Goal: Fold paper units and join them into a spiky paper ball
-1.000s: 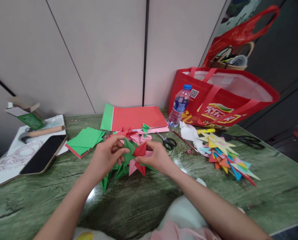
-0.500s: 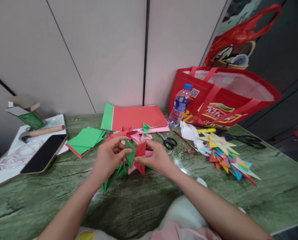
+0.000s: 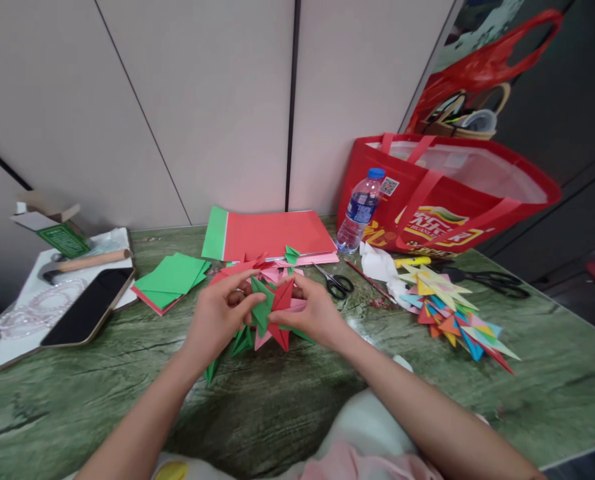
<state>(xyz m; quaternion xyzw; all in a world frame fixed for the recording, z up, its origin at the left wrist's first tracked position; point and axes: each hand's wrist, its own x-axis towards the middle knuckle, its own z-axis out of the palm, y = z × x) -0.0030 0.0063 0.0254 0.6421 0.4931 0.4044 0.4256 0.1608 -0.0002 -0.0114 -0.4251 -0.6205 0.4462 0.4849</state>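
Note:
Between my two hands is a folded paper piece with pointed tips, one part green, the other red. My left hand (image 3: 220, 310) pinches the green folded paper (image 3: 262, 308) between thumb and fingers. On the other side, my right hand (image 3: 317, 309) grips the red folded paper (image 3: 280, 300), its thumb at the lower edge. The two papers touch; whether they are joined I cannot tell. Beneath and behind them lie more folded pieces, among them a green one (image 3: 242, 341) and several pink and red ones, partly hidden by my fingers.
Green paper squares (image 3: 172, 277) lie to the left, beside a phone (image 3: 90, 307) and a hammer (image 3: 87, 263). Red sheets (image 3: 277, 235) are at the back. Small scissors (image 3: 338, 285), a water bottle (image 3: 360, 212), a red bag (image 3: 427, 200) and a multicoloured folded-paper pile (image 3: 457, 313) stand or lie rightward.
Both hands have barely moved; the green and red papers have shifted very slightly to the right. Nothing has been let go.

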